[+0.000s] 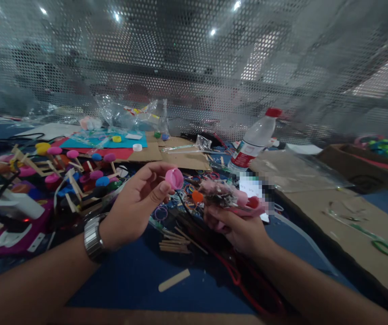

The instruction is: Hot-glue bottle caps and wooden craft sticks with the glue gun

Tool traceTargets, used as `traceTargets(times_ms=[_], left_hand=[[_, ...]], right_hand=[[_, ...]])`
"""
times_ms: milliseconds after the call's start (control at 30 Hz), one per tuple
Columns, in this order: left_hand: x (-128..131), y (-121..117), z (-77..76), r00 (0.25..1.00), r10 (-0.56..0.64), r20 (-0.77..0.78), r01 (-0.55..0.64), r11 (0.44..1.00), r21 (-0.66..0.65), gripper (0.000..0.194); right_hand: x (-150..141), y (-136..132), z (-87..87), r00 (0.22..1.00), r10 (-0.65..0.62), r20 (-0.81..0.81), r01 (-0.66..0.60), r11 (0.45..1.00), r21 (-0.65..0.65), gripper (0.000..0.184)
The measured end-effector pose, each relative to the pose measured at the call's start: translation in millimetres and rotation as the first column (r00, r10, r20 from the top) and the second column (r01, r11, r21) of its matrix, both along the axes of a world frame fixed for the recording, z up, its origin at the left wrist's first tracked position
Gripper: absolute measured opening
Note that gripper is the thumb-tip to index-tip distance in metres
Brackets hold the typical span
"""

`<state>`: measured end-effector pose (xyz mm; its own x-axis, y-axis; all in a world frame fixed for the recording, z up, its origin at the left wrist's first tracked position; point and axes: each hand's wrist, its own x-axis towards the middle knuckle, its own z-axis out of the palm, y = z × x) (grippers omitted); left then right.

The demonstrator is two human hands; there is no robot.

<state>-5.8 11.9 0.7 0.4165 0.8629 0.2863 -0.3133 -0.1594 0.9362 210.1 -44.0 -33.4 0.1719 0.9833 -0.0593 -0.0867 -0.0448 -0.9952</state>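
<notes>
Two hands up over the bench, close together but not touching. Left hand (136,207), wristwatch (93,239) on that wrist, pinches a pink bottle cap (174,178) between thumb and fingertips, cap's open side facing the camera. Right hand (239,230) is closed around a pink bundle (231,198): pink pieces with grey-brown bits on top, a red cap at its right end and an orange cap (197,196) at its left end. Exact makeup of the bundle is too blurred to tell. Pink cap sits just left of and slightly above the bundle, near the orange cap, small gap between them.

Bench (136,275) has a blue surface. Under the hands: a small stack of wooden sticks (173,246), one loose flat stick (174,280) nearer the camera, a red cord (237,275) looping below the right hand, coloured rubber rings (162,212).

Left side: a cluster of stick frames with coloured caps (68,174) in pink, blue and yellow, plus a white block with a black cable (18,205) on a magenta sheet.

Behind: cardboard sheet (180,158), teal and red paper, clear plastic bags (129,115), a plastic bottle with a red lid (255,140) standing tilted. Right: large cardboard panel (349,216) with green scissors (381,246) on it. Perforated mesh screen (194,58) at the back.
</notes>
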Motion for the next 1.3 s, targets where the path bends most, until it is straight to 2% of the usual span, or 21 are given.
traceTargets(times_ms=[400, 667, 800, 1000, 1300], left_hand=[[0.0, 0.4, -0.4, 1.0, -0.009, 0.004, 0.009, 1.0, 0.014, 0.03], [-1.0, -0.4, 0.2, 1.0, 0.001, -0.024, 0.0, 0.999, 0.034, 0.031], [0.1, -0.1, 0.3, 0.999, 0.0, -0.037, 0.001, 0.999, 0.045, 0.03], [1.1, 0.5, 0.7, 1.0, -0.006, -0.026, 0.008, 0.998, 0.063, 0.029], [0.6, -0.7, 1.1, 1.0, -0.015, -0.021, 0.016, 0.999, 0.043, 0.029]], right_hand=[[-3.8, 0.6, 6.9, 0.999, 0.048, 0.023, -0.048, 0.998, 0.027, 0.036], [-1.1, 0.4, 2.4, 0.998, 0.051, 0.02, -0.051, 0.998, -0.024, 0.036], [-0.2, 0.2, 2.7, 0.996, 0.062, 0.06, -0.061, 0.998, -0.019, 0.041], [-0.9, 0.6, 5.4, 0.997, 0.072, 0.04, -0.073, 0.997, 0.02, 0.035], [-3.0, 0.2, 6.7, 0.998, 0.058, 0.033, -0.058, 0.998, 0.0, 0.035]])
